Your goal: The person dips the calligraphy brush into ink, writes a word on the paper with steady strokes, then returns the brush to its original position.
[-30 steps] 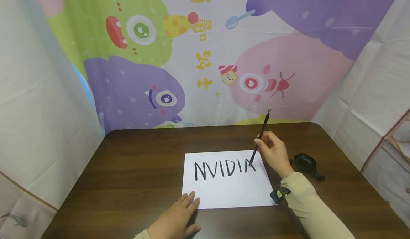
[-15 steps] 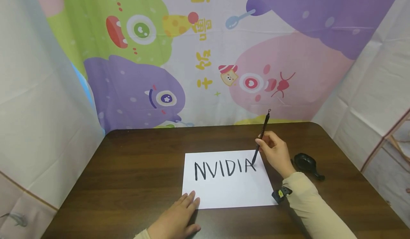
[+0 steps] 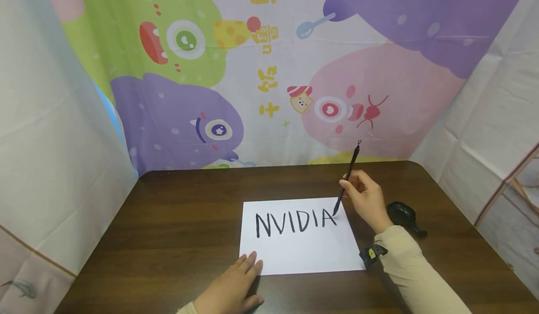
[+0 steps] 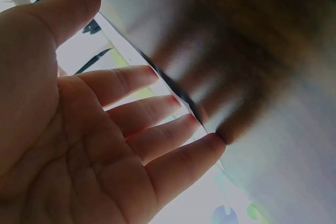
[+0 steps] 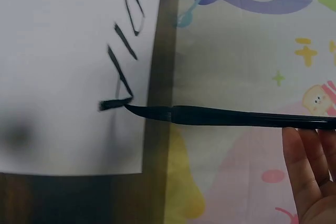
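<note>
My right hand (image 3: 365, 199) pinches the dark handle of a writing brush (image 3: 348, 176), its looped end pointing up. In the right wrist view the brush (image 5: 210, 116) has a bent black tip, right at the last letter on the paper. A white sheet of paper (image 3: 294, 255) lies on the table and bears the black brushed letters NVIDIA (image 3: 294, 222). My left hand (image 3: 231, 283) rests with straight fingers on the sheet's lower left corner and the table. Seen from the left wrist, those fingers (image 4: 173, 135) are spread, with fingertips at the surface.
A small black dish with a spout-like handle (image 3: 402, 213) sits on the table right of my right hand, partly covered by it. The dark wooden table (image 3: 177, 220) ends at a cartoon-printed curtain (image 3: 269, 150). White cloth hangs at both sides.
My right hand and the brush have shifted slightly right, the tip leaving the middle of the A for its right side. My left hand and the paper stay put.
</note>
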`<state>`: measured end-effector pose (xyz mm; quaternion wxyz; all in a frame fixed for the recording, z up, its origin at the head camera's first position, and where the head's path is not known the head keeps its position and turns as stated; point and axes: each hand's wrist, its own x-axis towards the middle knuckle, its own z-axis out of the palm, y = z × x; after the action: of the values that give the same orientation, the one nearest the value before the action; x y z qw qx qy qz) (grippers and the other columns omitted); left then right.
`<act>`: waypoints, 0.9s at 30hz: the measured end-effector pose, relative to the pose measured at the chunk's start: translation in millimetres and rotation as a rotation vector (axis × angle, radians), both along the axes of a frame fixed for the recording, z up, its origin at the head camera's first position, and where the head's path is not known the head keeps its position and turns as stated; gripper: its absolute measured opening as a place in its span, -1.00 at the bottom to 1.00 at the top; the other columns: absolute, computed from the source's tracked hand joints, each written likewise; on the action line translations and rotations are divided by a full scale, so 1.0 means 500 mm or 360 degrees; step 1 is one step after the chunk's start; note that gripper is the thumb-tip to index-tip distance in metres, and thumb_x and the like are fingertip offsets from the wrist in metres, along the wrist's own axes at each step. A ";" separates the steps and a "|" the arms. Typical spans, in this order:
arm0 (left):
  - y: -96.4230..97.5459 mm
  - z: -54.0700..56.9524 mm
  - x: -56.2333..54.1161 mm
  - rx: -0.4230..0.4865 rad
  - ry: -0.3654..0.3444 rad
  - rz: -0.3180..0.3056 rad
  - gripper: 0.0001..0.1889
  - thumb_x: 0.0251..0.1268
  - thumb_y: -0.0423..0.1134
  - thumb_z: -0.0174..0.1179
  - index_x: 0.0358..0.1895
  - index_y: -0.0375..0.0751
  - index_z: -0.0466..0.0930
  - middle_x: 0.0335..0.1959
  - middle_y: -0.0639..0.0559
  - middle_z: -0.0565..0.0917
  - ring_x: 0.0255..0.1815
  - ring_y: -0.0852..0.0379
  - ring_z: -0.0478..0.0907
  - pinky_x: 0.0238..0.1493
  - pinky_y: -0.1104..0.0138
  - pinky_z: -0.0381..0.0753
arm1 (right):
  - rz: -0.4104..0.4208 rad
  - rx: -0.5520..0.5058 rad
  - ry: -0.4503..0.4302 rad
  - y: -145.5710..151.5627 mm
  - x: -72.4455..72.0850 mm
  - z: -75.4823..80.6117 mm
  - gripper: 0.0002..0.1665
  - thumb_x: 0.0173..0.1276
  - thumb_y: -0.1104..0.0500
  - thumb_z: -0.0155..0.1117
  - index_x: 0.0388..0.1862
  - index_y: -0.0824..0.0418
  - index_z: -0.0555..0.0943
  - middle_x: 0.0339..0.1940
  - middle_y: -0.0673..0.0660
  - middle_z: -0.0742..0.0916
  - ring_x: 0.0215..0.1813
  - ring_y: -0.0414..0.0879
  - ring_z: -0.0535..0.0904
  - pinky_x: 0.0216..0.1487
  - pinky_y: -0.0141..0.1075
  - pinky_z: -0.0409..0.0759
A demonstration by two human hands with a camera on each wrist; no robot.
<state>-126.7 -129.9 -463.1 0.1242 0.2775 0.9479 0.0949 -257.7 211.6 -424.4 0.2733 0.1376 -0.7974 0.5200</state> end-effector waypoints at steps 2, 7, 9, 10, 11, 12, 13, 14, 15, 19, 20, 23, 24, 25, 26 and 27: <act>0.000 0.000 -0.001 0.0000 -0.0005 0.0002 -0.23 0.19 0.14 0.29 0.39 -0.22 0.37 0.47 -0.23 0.32 0.42 -0.31 0.33 0.30 -0.14 0.44 | -0.0020 0.0003 0.0012 0.011 -0.006 0.001 -0.81 0.27 0.37 0.33 -0.15 0.41 0.59 -0.53 0.29 0.59 -0.55 -0.41 0.54 -0.44 -0.52 0.64; 0.001 0.001 -0.001 0.0000 -0.0034 0.0017 -0.23 0.19 0.14 0.29 0.40 -0.21 0.37 0.48 -0.22 0.32 0.43 -0.30 0.32 0.30 -0.14 0.43 | -0.0064 0.0059 0.0062 0.034 -0.008 0.021 -0.81 0.29 0.33 0.33 -0.13 0.36 0.60 -0.53 0.13 0.57 -0.56 -0.35 0.57 -0.43 -0.48 0.66; 0.001 0.001 -0.001 0.0003 -0.0031 0.0019 -0.23 0.19 0.13 0.30 0.39 -0.21 0.37 0.48 -0.23 0.32 0.43 -0.30 0.32 0.31 -0.13 0.43 | -0.0078 0.0069 0.0071 0.042 -0.007 0.032 -0.80 0.30 0.32 0.33 -0.13 0.38 0.60 -0.53 0.10 0.57 -0.55 -0.37 0.57 -0.43 -0.48 0.66; 0.001 0.000 -0.001 0.0003 -0.0032 0.0022 -0.23 0.19 0.13 0.30 0.40 -0.21 0.37 0.48 -0.23 0.31 0.43 -0.30 0.31 0.31 -0.13 0.42 | -0.0087 0.0076 0.0073 0.046 -0.007 0.038 -0.80 0.30 0.32 0.33 -0.13 0.39 0.60 -0.53 0.09 0.58 -0.55 -0.40 0.56 -0.43 -0.49 0.66; 0.000 0.000 -0.001 0.0004 -0.0034 0.0027 -0.23 0.19 0.14 0.30 0.40 -0.21 0.37 0.48 -0.22 0.31 0.44 -0.29 0.31 0.31 -0.13 0.42 | -0.0097 0.0082 0.0076 0.051 -0.007 0.043 -0.80 0.31 0.31 0.33 -0.13 0.38 0.61 -0.52 0.09 0.58 -0.55 -0.41 0.56 -0.43 -0.51 0.65; 0.000 0.000 -0.001 0.0004 -0.0036 0.0030 -0.23 0.19 0.14 0.29 0.40 -0.20 0.36 0.48 -0.22 0.31 0.44 -0.29 0.31 0.32 -0.13 0.42 | -0.0103 0.0086 0.0079 0.055 -0.006 0.049 -0.80 0.31 0.32 0.33 -0.13 0.38 0.61 -0.52 0.09 0.58 -0.54 -0.42 0.56 -0.43 -0.52 0.65; -0.001 -0.001 -0.001 0.0006 -0.0036 0.0031 -0.23 0.19 0.14 0.29 0.40 -0.20 0.36 0.48 -0.22 0.31 0.44 -0.29 0.31 0.31 -0.13 0.42 | -0.0115 0.0093 0.0083 0.059 -0.006 0.055 -0.80 0.30 0.32 0.33 -0.13 0.38 0.61 -0.51 0.10 0.59 -0.54 -0.44 0.55 -0.44 -0.52 0.64; -0.002 -0.001 -0.001 0.0008 -0.0038 0.0033 -0.23 0.19 0.14 0.29 0.40 -0.20 0.36 0.48 -0.22 0.31 0.44 -0.29 0.30 0.31 -0.14 0.42 | -0.0127 0.0104 0.0091 0.064 -0.006 0.061 -0.81 0.30 0.32 0.33 -0.14 0.38 0.61 -0.51 0.11 0.59 -0.55 -0.45 0.55 -0.44 -0.53 0.63; -0.002 -0.002 -0.001 0.0008 -0.0041 0.0035 -0.23 0.19 0.14 0.29 0.40 -0.20 0.36 0.49 -0.22 0.31 0.44 -0.29 0.30 0.31 -0.14 0.42 | -0.0136 0.0117 0.0098 0.069 -0.006 0.066 -0.80 0.30 0.32 0.33 -0.13 0.38 0.62 -0.50 0.12 0.59 -0.56 -0.45 0.54 -0.45 -0.54 0.62; -0.002 -0.004 -0.002 0.0003 -0.0023 0.0024 -0.23 0.19 0.15 0.29 0.40 -0.19 0.37 0.48 -0.22 0.31 0.44 -0.28 0.31 0.31 -0.13 0.42 | -0.0179 0.0198 0.0131 0.090 -0.009 0.088 -0.78 0.31 0.32 0.33 -0.08 0.36 0.63 -0.48 0.22 0.65 -0.59 -0.48 0.52 -0.49 -0.57 0.57; -0.002 -0.004 -0.002 0.0002 -0.0019 0.0021 -0.23 0.19 0.15 0.29 0.40 -0.19 0.37 0.48 -0.22 0.31 0.44 -0.28 0.31 0.32 -0.12 0.42 | -0.0189 0.0221 0.0132 0.097 -0.011 0.092 -0.77 0.31 0.31 0.32 -0.06 0.35 0.63 -0.47 0.25 0.67 -0.59 -0.48 0.52 -0.49 -0.58 0.56; -0.001 -0.005 -0.002 -0.0006 -0.0009 0.0015 -0.23 0.18 0.16 0.29 0.40 -0.19 0.37 0.48 -0.22 0.32 0.43 -0.28 0.32 0.32 -0.12 0.43 | -0.0235 0.0288 0.0118 0.116 -0.016 0.102 -0.74 0.33 0.28 0.32 -0.02 0.33 0.64 -0.44 0.23 0.70 -0.60 -0.50 0.52 -0.50 -0.60 0.54; -0.001 -0.005 -0.002 -0.0007 -0.0011 0.0016 -0.23 0.18 0.16 0.29 0.40 -0.19 0.37 0.48 -0.22 0.32 0.43 -0.28 0.32 0.31 -0.12 0.43 | -0.0248 0.0303 0.0107 0.122 -0.017 0.104 -0.72 0.34 0.27 0.31 0.00 0.33 0.64 -0.44 0.19 0.70 -0.60 -0.50 0.52 -0.50 -0.60 0.54; -0.001 -0.005 -0.002 -0.0011 -0.0017 0.0020 -0.22 0.18 0.16 0.28 0.40 -0.18 0.37 0.48 -0.21 0.31 0.44 -0.27 0.31 0.32 -0.12 0.43 | -0.0258 0.0316 0.0091 0.128 -0.019 0.106 -0.71 0.34 0.26 0.31 0.01 0.33 0.63 -0.44 0.14 0.70 -0.60 -0.49 0.52 -0.50 -0.59 0.54; -0.001 -0.005 -0.002 -0.0014 -0.0022 0.0022 -0.22 0.18 0.17 0.28 0.40 -0.18 0.37 0.48 -0.21 0.31 0.44 -0.27 0.31 0.32 -0.12 0.43 | -0.0266 0.0322 0.0069 0.134 -0.021 0.107 -0.70 0.35 0.25 0.31 0.03 0.32 0.63 -0.44 0.07 0.69 -0.60 -0.49 0.52 -0.50 -0.59 0.54; -0.001 -0.005 -0.002 -0.0018 -0.0024 0.0024 -0.22 0.18 0.17 0.28 0.40 -0.17 0.37 0.48 -0.21 0.32 0.44 -0.27 0.31 0.31 -0.12 0.43 | -0.0275 0.0332 0.0048 0.140 -0.023 0.108 -0.69 0.35 0.24 0.31 0.04 0.32 0.63 -0.44 0.01 0.67 -0.61 -0.48 0.53 -0.51 -0.58 0.54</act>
<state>-127.9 -130.5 -465.6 0.1322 0.2691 0.9495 0.0924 -268.9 281.6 -370.2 0.3133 0.1038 -0.8519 0.4065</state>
